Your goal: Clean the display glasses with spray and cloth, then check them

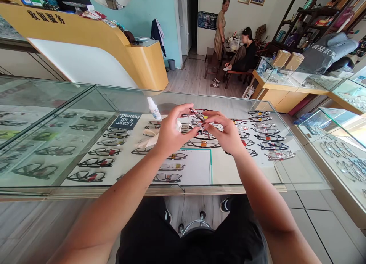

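I hold a pair of glasses [196, 118] with a thin dark frame above a glass display counter [297, 172]. My left hand [170, 134] is closed, pinching the left side of the frame, with a bit of white cloth [178, 125] showing under its fingers. My right hand [225, 132] is closed too, gripping the frame's right side. A small white spray bottle [153, 108] lies on the counter top just left of my left hand.
Rows of eyeglasses [267, 136] lie inside the counter, beside a dark sign [126, 120] and a white mat [197, 166]. A yellow reception desk [120, 46] stands behind. Two people [243, 50] are at a table in the back. More glass cases [340, 142] stand at right.
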The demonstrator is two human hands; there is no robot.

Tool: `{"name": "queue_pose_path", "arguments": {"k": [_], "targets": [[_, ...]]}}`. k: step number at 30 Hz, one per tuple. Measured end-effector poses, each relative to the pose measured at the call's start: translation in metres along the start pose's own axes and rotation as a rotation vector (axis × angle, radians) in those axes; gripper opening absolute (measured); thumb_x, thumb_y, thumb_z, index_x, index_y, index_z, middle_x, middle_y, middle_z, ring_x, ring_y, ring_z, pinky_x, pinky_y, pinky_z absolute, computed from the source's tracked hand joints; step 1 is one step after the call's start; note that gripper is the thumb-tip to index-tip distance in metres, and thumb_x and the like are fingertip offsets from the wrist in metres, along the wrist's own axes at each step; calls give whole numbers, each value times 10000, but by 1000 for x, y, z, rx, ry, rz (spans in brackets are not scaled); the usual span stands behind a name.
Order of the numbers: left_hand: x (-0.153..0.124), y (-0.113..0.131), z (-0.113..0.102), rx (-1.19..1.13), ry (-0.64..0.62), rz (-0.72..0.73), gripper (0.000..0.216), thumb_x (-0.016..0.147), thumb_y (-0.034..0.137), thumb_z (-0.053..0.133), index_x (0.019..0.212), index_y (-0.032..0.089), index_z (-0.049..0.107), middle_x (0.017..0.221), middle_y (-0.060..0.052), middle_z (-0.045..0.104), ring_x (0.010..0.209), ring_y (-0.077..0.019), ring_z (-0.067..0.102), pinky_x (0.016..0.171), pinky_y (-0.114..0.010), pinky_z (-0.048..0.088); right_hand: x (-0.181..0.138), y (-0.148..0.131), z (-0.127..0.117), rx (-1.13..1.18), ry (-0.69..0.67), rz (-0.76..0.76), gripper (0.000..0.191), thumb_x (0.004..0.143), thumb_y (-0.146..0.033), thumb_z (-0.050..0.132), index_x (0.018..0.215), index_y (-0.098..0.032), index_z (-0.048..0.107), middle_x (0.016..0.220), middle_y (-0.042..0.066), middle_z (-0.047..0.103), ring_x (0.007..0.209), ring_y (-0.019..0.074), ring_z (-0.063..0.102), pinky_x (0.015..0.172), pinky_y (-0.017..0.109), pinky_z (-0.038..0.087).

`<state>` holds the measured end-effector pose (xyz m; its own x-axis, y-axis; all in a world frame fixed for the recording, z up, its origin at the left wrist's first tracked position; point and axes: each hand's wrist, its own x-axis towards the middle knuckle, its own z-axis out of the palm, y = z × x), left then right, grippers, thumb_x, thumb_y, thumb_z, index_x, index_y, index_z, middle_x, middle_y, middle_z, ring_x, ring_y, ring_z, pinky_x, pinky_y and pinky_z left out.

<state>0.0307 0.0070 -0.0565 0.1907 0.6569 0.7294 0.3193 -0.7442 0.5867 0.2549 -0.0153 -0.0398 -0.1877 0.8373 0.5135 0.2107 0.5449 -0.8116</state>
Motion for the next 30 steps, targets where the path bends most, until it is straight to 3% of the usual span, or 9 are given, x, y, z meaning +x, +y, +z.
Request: {"name": "queue_pose_path", "arguments": {"k": [5, 7, 10, 12, 15, 18, 21, 23, 30], "targets": [[1, -4, 0, -75, -27, -27, 684, 895, 346, 895, 1513, 292, 607, 1362, -103, 779, 1310, -325, 753, 1152, -542, 625, 2, 3, 1, 256, -80, 173, 161, 950, -418, 830, 939, -258, 813, 1033, 34, 845, 929, 217, 759, 926, 401, 601], [2, -6, 1, -107, -46, -29, 720, 915, 365, 878, 1559, 299, 563, 1361, -110, 774, 1314, -323, 754, 1133, -526, 628, 2, 3, 1, 310, -77, 193, 201, 923, -453, 864, 932, -256, 827, 990, 26, 837, 882, 203, 739, 885, 378, 597], [1, -8, 5, -103, -44, -28, 832, 922, 416, 875, 1633, 306, 458, 1400, -127, 746, 1298, -311, 756, 1079, -491, 625, 3, 2, 2, 327, -6, 189, 240, 901, -488, 887, 921, -254, 835, 962, 26, 833, 893, 207, 739, 873, 369, 587], [-1, -7, 8, -45, 40, -9, 805, 907, 427, 880, 1591, 298, 476, 1352, -112, 738, 1228, -285, 755, 1013, -456, 616, 3, 3, 2, 293, 59, 194, 269, 897, -515, 889, 914, -253, 831, 943, 30, 829, 886, 212, 737, 855, 370, 584], [-4, -1, 11, 72, 198, 40, 465, 940, 376, 822, 1348, 272, 625, 1075, -38, 720, 980, -214, 709, 884, -395, 587, 3, 7, 1, 241, 125, 199, 290, 903, -537, 878, 924, -253, 823, 963, 42, 832, 908, 226, 754, 863, 381, 602], [-6, 10, 14, 109, 153, 52, 98, 1036, 341, 700, 1065, 253, 733, 881, -13, 710, 786, -174, 635, 782, -359, 553, 4, 12, 2, 187, 181, 159, 275, 931, -524, 843, 951, -251, 811, 1001, 59, 847, 947, 241, 785, 898, 399, 633], [-4, 20, 22, 27, -12, -54, 240, 1090, 396, 631, 1056, 246, 816, 901, -35, 799, 748, -171, 654, 746, -344, 553, 5, 15, 5, 70, 245, 84, 232, 974, -468, 793, 1016, -240, 804, 1120, 92, 867, 1012, 249, 808, 963, 426, 646], [0, 23, 30, -34, -54, -162, 297, 1076, 463, 653, 1114, 239, 845, 884, -36, 811, 723, -174, 644, 711, -332, 542, 6, 14, 6, -33, 272, 17, 176, 999, -406, 760, 1047, -242, 800, 1178, 104, 862, 1073, 251, 808, 998, 437, 641], [30, 28, 53, -174, 2, -375, 353, 955, 571, 781, 984, 224, 840, 715, 3, 666, 657, -157, 535, 616, -301, 430, 6, 11, 11, -290, 417, -137, 108, 1034, -259, 658, 1067, -261, 761, 1198, 108, 818, 1139, 262, 774, 998, 435, 632]]}}
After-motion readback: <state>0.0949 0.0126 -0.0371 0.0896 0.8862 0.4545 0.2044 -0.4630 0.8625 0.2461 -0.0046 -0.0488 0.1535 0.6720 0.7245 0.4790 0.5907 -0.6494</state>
